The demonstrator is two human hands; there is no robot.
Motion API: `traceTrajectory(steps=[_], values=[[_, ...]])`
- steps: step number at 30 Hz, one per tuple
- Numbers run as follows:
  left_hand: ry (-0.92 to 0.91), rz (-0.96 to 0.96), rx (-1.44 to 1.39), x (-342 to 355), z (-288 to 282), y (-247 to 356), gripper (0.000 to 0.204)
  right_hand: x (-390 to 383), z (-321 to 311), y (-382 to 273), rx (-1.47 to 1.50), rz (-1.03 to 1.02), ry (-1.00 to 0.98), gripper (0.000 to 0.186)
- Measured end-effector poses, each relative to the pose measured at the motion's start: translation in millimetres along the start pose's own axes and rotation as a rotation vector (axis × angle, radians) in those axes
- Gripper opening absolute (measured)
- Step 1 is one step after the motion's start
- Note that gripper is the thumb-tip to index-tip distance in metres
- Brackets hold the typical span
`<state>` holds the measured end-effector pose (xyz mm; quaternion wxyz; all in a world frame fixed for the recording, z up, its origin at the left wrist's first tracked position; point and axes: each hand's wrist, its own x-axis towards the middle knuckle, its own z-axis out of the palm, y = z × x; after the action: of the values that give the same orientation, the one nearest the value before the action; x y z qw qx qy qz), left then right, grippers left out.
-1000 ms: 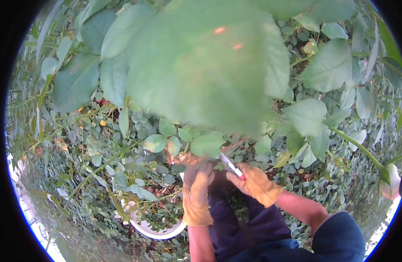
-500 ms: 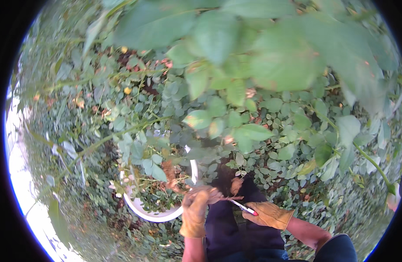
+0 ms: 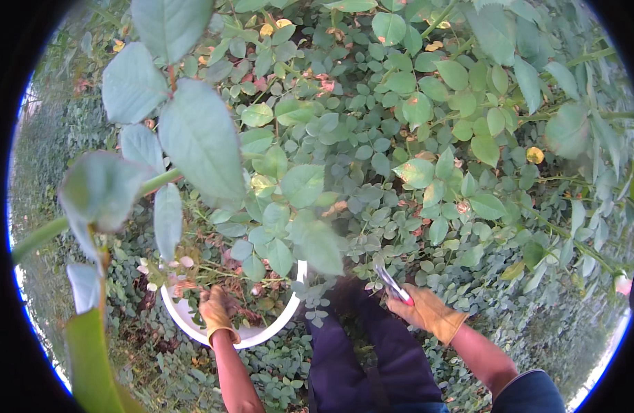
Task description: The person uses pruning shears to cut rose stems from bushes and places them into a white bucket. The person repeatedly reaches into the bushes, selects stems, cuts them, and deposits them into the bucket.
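My left hand (image 3: 218, 314), in a tan work glove, reaches over the near rim into a white bucket (image 3: 262, 335). Its fingers look curled among the cut stems and dry brown plant bits (image 3: 245, 313); what they hold, if anything, is hidden. My right hand (image 3: 426, 314), gloved likewise, grips pruning shears (image 3: 394, 283) with red and pale handles. Their blades point up and left, apart from the bucket, near low rose leaves. Pale pink petals (image 3: 186, 261) show at the bucket's far left side, and overhanging leaves cover its far rim.
Dense rose foliage (image 3: 399, 186) surrounds me. A thick green stem with large leaves (image 3: 200, 138) hangs close at the left, partly covering the view. My dark-trousered legs (image 3: 372, 351) stand between the hands. A pale pink bloom (image 3: 623, 283) is at the far right.
My left hand has moved left from in front of my legs into the bucket; the dry brown flower stem it held is no longer distinct. The shears now point more upward, away from that stem.
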<state>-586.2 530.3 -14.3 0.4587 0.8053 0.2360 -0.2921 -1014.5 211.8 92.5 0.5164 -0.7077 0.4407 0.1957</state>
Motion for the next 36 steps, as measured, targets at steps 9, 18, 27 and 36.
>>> traceTrajectory(steps=[9,18,27,36], values=[[-0.153,0.818,1.922,133,-7,-118,0.026,131,-111,-104,0.546,-0.265,0.362,0.052],[-0.428,-0.226,0.194,48,-10,-55,0.032,125,-156,-119,1.168,-0.137,0.641,0.042],[-0.264,0.006,0.529,3,-15,-35,0.018,115,-159,-92,1.19,-0.092,0.547,0.053],[-0.174,0.05,0.51,-62,-13,-2,0.04,104,-165,-74,1.17,-0.18,0.455,0.055]])
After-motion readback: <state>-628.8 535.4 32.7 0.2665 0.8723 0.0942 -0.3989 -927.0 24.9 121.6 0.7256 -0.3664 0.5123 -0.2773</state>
